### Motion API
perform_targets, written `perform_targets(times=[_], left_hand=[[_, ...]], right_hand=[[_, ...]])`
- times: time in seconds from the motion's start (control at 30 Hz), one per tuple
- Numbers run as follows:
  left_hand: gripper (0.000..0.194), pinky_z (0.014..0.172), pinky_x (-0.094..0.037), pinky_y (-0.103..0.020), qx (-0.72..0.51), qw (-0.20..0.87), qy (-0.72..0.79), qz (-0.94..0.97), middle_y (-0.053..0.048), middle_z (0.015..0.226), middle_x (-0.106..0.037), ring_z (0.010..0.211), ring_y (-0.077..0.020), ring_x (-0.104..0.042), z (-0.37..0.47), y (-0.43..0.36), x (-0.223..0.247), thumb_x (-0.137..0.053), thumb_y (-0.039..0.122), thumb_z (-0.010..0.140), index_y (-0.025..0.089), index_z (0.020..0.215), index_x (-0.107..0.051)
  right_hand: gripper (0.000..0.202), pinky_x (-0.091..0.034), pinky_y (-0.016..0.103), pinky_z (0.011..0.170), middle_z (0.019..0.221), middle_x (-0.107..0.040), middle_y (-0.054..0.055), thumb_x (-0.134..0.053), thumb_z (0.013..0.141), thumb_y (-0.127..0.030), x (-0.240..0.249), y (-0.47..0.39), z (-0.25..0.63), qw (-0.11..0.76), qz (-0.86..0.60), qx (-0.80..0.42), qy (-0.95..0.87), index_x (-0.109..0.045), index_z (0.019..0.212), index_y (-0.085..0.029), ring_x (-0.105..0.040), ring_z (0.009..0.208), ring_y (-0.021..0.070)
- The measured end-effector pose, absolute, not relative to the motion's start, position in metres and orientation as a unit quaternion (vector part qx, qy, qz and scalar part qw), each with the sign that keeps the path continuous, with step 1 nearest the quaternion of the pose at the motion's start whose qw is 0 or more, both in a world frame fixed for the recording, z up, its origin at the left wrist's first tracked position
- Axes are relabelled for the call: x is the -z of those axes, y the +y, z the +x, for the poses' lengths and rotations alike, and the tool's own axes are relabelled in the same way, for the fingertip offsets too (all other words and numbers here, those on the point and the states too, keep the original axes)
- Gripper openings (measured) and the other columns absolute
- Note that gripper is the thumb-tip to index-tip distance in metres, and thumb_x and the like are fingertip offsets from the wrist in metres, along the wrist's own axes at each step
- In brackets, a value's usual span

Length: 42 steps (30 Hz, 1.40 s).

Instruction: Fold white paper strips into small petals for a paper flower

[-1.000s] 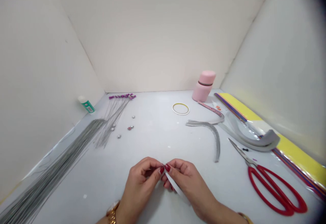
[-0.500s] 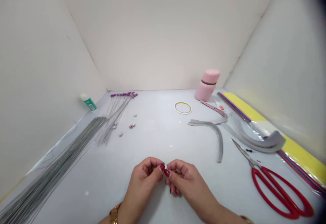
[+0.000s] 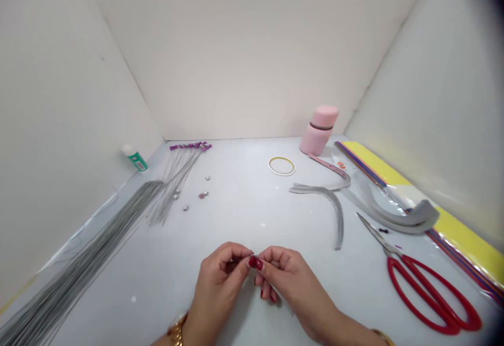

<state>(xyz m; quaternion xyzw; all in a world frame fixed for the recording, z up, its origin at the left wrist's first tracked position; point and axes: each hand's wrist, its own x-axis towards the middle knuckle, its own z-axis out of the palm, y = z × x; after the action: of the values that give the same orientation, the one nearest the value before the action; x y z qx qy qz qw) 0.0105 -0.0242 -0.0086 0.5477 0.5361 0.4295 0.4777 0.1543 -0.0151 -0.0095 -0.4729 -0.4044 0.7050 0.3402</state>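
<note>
My left hand (image 3: 218,278) and my right hand (image 3: 289,280) meet low in the middle of the view, thumb and index finger of each pinched together. Between the touching fingertips only a speck of something tiny and silvery-white shows; its kind is hidden. The other fingers of both hands curl inward. Ahead and to the left lie several small silver bits, among them a silver piece (image 3: 186,208) and a pinkish-red one (image 3: 201,195). Beyond them, thin wire stems with purple tips (image 3: 191,146) are spread out.
A thick bundle of grey wires (image 3: 98,246) runs along the left. A glue stick (image 3: 136,158) leans at the left wall. Toward the back are a tape roll (image 3: 281,173) and pink flask (image 3: 318,130). Grey strips (image 3: 334,209), red-handled scissors (image 3: 429,288) and coloured sheets (image 3: 457,230) lie right.
The thumb tips have come closer together, and less of the tiny pale piece shows between them. Both hands stay in nearly the same spot; the view has shifted slightly.
</note>
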Motion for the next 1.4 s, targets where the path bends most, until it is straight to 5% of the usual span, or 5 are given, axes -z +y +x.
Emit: perform_targets(times=[0.17,0.3,0.73,1.27,1.4], left_hand=[[0.012,0.063,-0.045,-0.021,-0.426,0.293,0.488,0.703,-0.004,0.074,-0.062,0.069,-0.013,-0.058,0.005,-0.025,0.008,-0.051,0.009,0.079,0.016,0.079,-0.061],[0.016,0.065,-0.045,-0.022,-0.41,0.254,0.464,0.743,-0.005,0.078,-0.062,0.072,-0.0135,-0.058,0.002,-0.023,0.007,-0.049,0.006,0.08,0.016,0.081,-0.062],[0.014,0.064,-0.051,-0.024,-0.437,0.509,0.495,0.552,-0.004,0.082,-0.064,0.071,-0.0156,-0.062,0.01,-0.023,0.013,-0.059,0.024,0.077,0.019,0.089,-0.065],[0.008,0.058,-0.049,-0.023,-0.45,0.564,0.511,0.467,-0.001,0.064,-0.063,0.058,-0.0136,-0.06,0.014,-0.021,0.005,-0.062,0.022,0.073,0.015,0.074,-0.066],[0.007,0.061,-0.05,-0.024,-0.448,0.479,0.532,0.536,-0.003,0.069,-0.066,0.064,-0.015,-0.062,0.012,-0.021,0.007,-0.061,0.018,0.074,0.016,0.077,-0.067]], right_hand=[[0.017,-0.033,0.017,0.045,0.06,-0.061,0.002,-0.062,0.073,-0.026,0.006,-0.017,0.154,0.367,-0.416,-0.763,-0.332,-0.057,0.071,-0.011,-0.05,0.047,0.0062],[0.019,-0.034,0.016,0.046,0.063,-0.063,0.003,-0.064,0.072,-0.028,0.003,-0.016,0.154,0.374,-0.405,-0.777,-0.305,-0.059,0.074,-0.01,-0.052,0.049,0.0065],[0.026,-0.035,0.017,0.048,0.052,-0.06,0.001,-0.064,0.072,-0.036,0.003,-0.015,0.154,0.402,-0.415,-0.737,-0.35,-0.064,0.074,-0.01,-0.05,0.049,0.0075],[0.029,-0.038,0.019,0.051,0.054,-0.059,-0.001,-0.067,0.067,-0.04,0.006,-0.016,0.153,0.365,-0.477,-0.716,-0.356,-0.06,0.067,-0.012,-0.053,0.05,0.0093],[0.03,-0.036,0.019,0.05,0.055,-0.06,0.0,-0.064,0.07,-0.041,0.006,-0.017,0.153,0.364,-0.459,-0.712,-0.386,-0.061,0.069,-0.012,-0.051,0.05,0.0091]])
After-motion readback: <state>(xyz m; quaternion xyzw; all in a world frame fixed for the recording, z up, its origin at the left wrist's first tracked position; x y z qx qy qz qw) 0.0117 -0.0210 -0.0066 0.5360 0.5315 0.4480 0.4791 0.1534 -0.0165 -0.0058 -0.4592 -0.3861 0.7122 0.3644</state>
